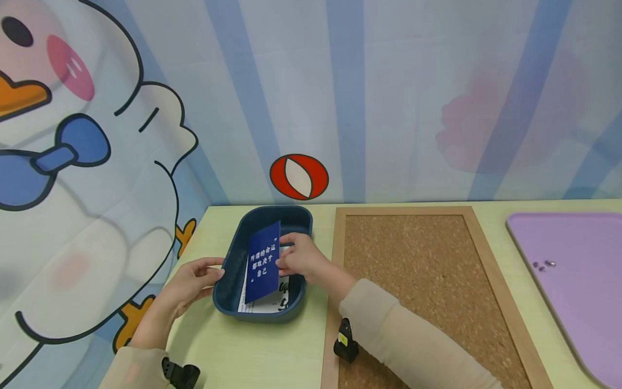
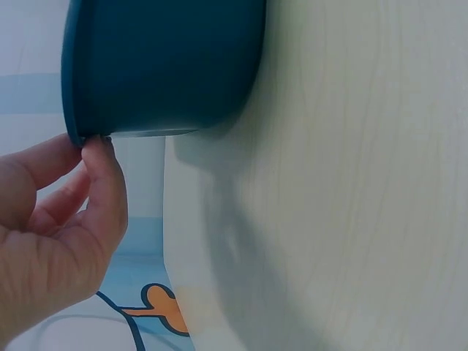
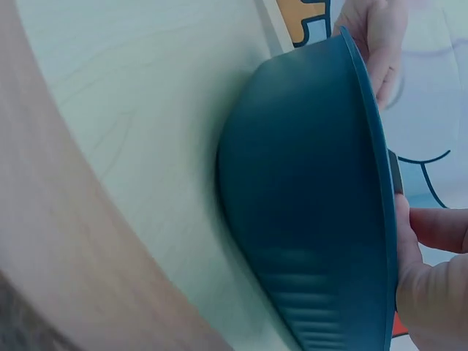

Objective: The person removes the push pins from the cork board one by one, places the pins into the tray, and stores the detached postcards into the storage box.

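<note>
A dark blue plastic basin (image 1: 230, 297) stands on the table. My left hand (image 1: 191, 281) pinches its left rim between thumb and fingers, as the left wrist view also shows at the basin's (image 2: 168, 58) edge. Inside the basin, my right hand (image 1: 303, 256) holds the right edge of a dark blue card (image 1: 262, 265) with white Chinese writing. The card is tilted up. Under it lies white paper (image 1: 279, 303) with black brush writing, partly hidden by the card. In the right wrist view the basin wall (image 3: 300, 161) hides the card and most of the right fingertips.
A cork board (image 1: 413, 281) in a wooden frame lies right of the basin, beneath the right forearm. Further right is a purple tray (image 1: 583, 302) with several small shiny pieces (image 1: 549, 263) near its left edge. A printed cloth (image 1: 398, 108) stands behind the table.
</note>
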A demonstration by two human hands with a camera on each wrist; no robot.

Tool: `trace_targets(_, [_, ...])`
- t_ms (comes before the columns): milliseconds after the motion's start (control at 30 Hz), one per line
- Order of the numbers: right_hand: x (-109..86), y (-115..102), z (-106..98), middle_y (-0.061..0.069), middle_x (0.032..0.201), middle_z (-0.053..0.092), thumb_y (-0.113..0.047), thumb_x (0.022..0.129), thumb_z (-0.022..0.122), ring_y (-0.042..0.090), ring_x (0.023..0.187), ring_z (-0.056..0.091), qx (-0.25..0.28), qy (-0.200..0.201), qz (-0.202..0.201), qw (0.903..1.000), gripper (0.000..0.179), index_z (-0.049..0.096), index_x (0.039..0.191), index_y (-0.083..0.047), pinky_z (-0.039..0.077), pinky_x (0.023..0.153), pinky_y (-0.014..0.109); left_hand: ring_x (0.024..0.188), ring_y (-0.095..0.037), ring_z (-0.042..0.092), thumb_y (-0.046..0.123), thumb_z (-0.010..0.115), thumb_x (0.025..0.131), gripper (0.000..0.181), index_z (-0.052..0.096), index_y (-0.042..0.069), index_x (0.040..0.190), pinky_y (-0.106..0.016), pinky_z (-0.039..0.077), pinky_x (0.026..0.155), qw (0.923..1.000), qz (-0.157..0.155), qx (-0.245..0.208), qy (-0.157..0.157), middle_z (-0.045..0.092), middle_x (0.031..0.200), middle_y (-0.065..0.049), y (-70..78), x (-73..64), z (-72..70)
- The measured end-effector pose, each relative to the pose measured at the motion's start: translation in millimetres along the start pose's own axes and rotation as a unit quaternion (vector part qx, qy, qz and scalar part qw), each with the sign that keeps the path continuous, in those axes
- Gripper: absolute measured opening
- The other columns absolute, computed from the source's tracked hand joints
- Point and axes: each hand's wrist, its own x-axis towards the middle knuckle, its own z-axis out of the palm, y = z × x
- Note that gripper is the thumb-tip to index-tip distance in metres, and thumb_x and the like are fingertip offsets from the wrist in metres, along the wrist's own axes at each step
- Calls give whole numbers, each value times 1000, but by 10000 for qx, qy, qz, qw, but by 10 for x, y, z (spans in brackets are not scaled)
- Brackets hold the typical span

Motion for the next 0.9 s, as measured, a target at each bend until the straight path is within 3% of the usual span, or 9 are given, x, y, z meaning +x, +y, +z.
trace_targets(333, [-53,16,153,11,77,52,17,80,58,15,56,53,-285,222,-162,9992,56,43,132,4,54,65,36,82,-9,58,10,52,96,45,40,-5,136,-23,50,73,10000,51,-44,-68,60,97,-4,-14,9,-4])
trace_targets(567, [-91,7,174,9,74,50,17,78,61,16,56,54,-723,170,-158,9971,61,41,134,6,54,64,33,81,-9,59,10,52,96,45,39,-6,136,-22,50,72,9999,78,-101,-70,61,94,-2,-24,-7,-14])
trace_targets(733, [-89,8,161,8,72,53,15,77,64,19,59,60,-966,41,-171,9952,65,38,136,8,54,66,33,80,-8,59,9,52,96,45,40,-6,136,-22,50,71,9999,62,-107,-27,61,93,-2,-20,-13,-9])
trace_targets(900, [-80,16,137,11,72,61,14,78,64,22,63,65,-880,-44,-104,9961,64,38,136,9,54,67,32,80,-8,59,9,52,95,45,40,-6,136,-22,50,71,9999,60,-121,0,61,93,-1,-17,-8,-2])
